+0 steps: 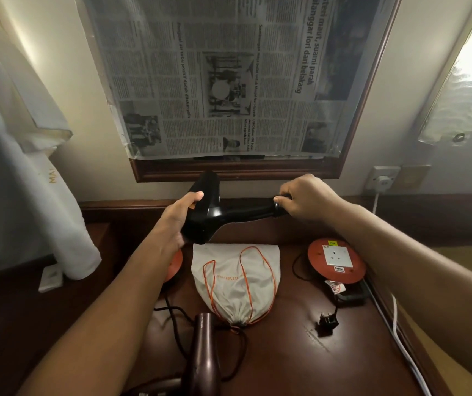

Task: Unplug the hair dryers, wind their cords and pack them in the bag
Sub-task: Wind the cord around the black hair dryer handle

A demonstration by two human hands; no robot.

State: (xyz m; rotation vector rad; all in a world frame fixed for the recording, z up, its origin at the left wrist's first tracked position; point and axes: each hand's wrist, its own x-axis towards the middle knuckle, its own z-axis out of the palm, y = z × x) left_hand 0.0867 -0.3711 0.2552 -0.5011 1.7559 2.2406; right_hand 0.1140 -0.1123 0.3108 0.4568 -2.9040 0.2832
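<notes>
Both hands raised above the desk, centre of frame, holding a black hair dryer (212,212) off the surface. Left hand (177,221) wrapped around the dryer's body, thumb lying across its upper side, fingers hidden behind. Right hand (306,198) closed on the end of the handle, thumb tip pressed at the ringed collar there; the cord at that end is hidden by the hand. Dryer lies roughly level, handle running toward the right of the frame. Directly below it, on the dark wooden desk (329,364), a white drawstring bag (236,278) lies flat, gathered neck toward the bottom of the frame, orange drawstring (260,270) looped loose over it. At lower centre a second, brown hair dryer (202,350) rests on the desk, barrel tip just beside the bag's neck, its black cord (177,312) curling away toward the left. Right of the bag, a red cord reel (336,260) with a white socket face; a black plug (327,321) lies unplugged below it. Another red reel (175,265) shows partly behind the left forearm. Upper frame: newspaper (223,75) covers a wood-framed mirror. A wall socket (381,178) at right holds a white plug.
</notes>
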